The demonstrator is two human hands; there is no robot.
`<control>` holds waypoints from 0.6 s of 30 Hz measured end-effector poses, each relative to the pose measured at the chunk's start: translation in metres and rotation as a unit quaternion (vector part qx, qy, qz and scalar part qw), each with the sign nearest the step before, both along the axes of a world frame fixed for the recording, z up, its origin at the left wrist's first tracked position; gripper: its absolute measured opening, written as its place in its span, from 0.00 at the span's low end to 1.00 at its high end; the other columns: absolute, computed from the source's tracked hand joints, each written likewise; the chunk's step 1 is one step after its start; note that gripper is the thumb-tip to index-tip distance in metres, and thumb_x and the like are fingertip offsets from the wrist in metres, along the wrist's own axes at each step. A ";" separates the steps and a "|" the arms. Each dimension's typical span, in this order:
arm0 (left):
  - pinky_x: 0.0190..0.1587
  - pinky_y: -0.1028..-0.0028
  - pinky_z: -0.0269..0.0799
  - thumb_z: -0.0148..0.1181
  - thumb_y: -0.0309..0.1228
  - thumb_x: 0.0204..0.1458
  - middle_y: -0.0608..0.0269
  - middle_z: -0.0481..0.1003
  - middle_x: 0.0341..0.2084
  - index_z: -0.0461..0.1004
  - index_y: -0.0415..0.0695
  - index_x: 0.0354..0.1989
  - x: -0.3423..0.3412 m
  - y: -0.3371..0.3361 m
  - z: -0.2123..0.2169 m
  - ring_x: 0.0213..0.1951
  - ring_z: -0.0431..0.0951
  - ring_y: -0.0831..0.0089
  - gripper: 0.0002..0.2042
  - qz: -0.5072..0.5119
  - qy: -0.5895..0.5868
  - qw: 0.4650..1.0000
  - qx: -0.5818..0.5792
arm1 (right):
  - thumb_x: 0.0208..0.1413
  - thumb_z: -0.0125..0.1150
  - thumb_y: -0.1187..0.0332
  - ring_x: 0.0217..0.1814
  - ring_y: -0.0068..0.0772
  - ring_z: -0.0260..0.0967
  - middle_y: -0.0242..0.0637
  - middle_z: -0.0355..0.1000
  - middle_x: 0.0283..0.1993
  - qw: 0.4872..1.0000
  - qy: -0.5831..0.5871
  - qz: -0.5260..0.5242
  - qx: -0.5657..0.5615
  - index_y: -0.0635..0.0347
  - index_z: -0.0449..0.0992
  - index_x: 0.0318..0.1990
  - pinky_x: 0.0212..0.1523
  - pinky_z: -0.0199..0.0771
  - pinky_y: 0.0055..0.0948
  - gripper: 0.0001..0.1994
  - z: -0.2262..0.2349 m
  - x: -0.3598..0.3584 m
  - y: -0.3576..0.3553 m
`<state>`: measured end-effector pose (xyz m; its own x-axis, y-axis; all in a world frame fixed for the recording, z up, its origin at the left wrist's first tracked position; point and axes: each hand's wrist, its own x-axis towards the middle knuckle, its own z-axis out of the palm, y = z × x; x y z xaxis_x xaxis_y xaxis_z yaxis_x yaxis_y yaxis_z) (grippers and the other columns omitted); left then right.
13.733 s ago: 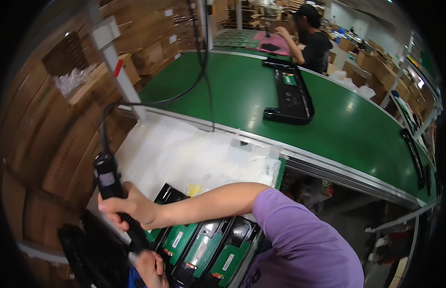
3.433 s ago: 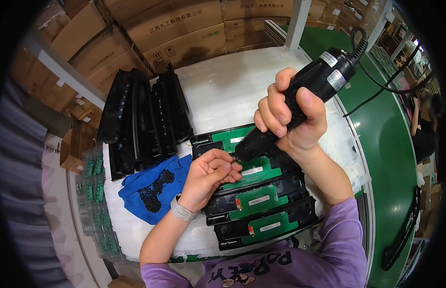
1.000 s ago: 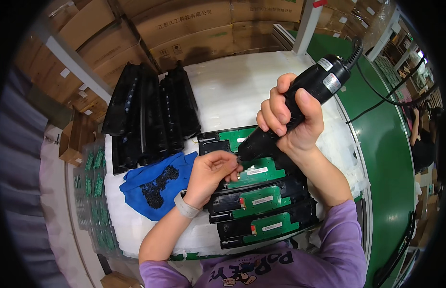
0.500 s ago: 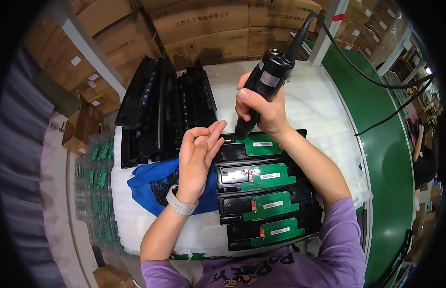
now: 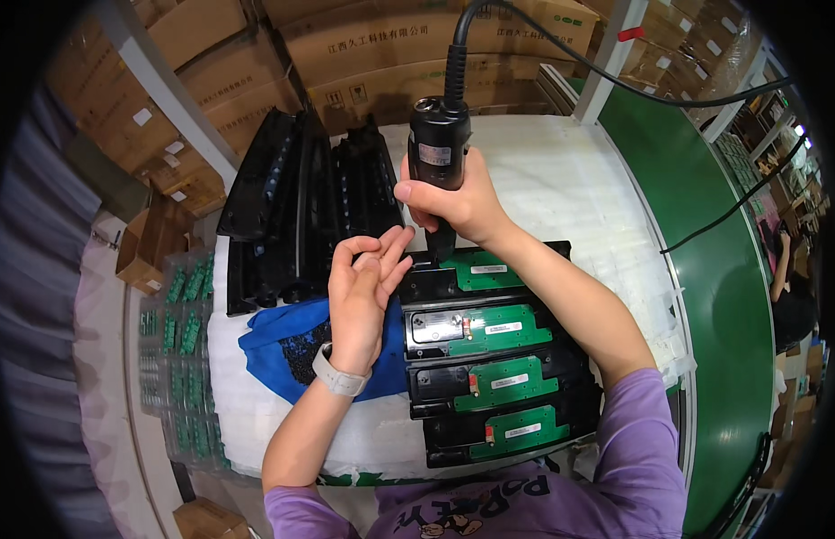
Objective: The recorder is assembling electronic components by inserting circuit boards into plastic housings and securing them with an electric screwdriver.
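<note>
My right hand (image 5: 462, 205) grips a corded black electric screwdriver (image 5: 435, 148), held nearly upright with its tip down at the farthest black panel (image 5: 426, 286). A green circuit board (image 5: 485, 277) lies in that panel, right of the tip. Beside the panel's left end, my left hand (image 5: 356, 301) is turned palm up, fingers stretched and slightly bent; whether something tiny rests in it cannot be made out. Several similar panels with green boards (image 5: 514, 381) lie in a row nearer me. Under my left wrist is a blue cloth (image 5: 272, 340) bearing a heap of tiny black pieces (image 5: 302, 352), apparently screws.
Long black housings (image 5: 296, 211) are stacked at the far left of the white-covered table (image 5: 561, 171). Clear trays of green boards (image 5: 188, 350) stand left of it. A green conveyor belt (image 5: 705, 296) runs along the right. Cardboard boxes (image 5: 390, 45) line the back.
The screwdriver has swung from a rightward lean to nearly upright, its top moving left with my right hand. My left hand has shifted slightly, its fingers spreading a little.
</note>
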<state>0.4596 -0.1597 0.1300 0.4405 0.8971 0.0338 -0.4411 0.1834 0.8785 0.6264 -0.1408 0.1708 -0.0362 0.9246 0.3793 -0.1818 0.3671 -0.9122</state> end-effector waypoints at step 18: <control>0.55 0.67 0.62 0.37 0.39 0.61 0.49 0.70 0.46 0.65 0.37 0.46 0.011 -0.027 -0.008 0.50 0.70 0.62 0.17 -0.237 -0.112 0.947 -0.187 | 0.51 0.53 0.57 0.12 0.20 0.54 0.28 0.59 0.16 0.959 0.215 0.059 0.178 0.58 0.60 0.38 0.21 0.61 0.26 0.16 0.006 0.021 -0.090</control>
<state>0.4709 -0.1865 0.1222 0.8163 0.5678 -0.1064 -0.3985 0.6869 0.6077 0.6476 -0.2308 0.1769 0.0970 0.7333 0.6730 -0.5722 0.5943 -0.5652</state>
